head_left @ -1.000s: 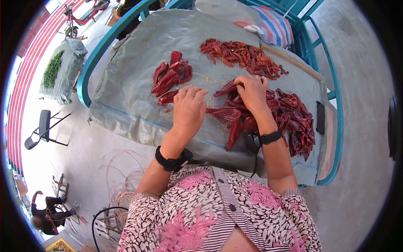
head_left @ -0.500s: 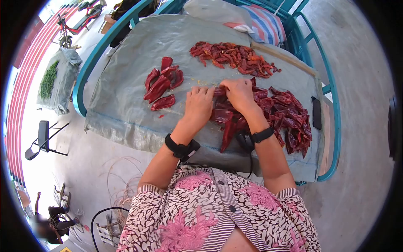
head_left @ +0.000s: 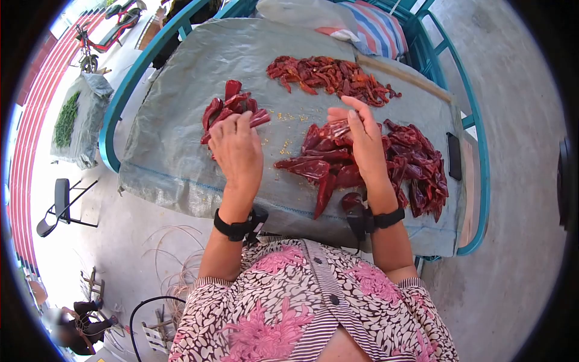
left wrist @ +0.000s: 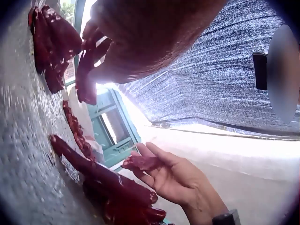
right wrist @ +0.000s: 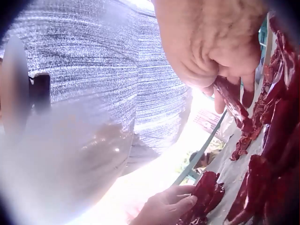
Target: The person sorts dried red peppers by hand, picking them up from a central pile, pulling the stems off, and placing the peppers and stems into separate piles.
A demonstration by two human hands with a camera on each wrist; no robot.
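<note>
My left hand (head_left: 236,151) grips a dried red pepper (head_left: 259,118) over the small pile of whole-looking peppers (head_left: 233,89) at the left of the sheet. In the left wrist view that pepper (left wrist: 86,75) hangs between the fingers and thumb. The right hand (head_left: 369,145), turned partly palm-up, holds a smaller pepper piece (head_left: 336,128) beside the large heap of glossy dark red peppers (head_left: 425,169). The right wrist view shows this piece (right wrist: 233,103) between thumb and fingers, its far end ragged.
A row of shrivelled red pepper pieces (head_left: 325,75) lies at the back. Yellow seeds (head_left: 284,116) dot the grey-green sheet (head_left: 175,127). A black phone (head_left: 454,157) lies at the right edge, inside a teal metal rail (head_left: 479,199). A striped bag (head_left: 377,30) sits behind.
The hands were together on one pepper half a second ago and have parted. The left has moved left with a pepper to the small pile; the right has turned partly palm-up with a piece.
</note>
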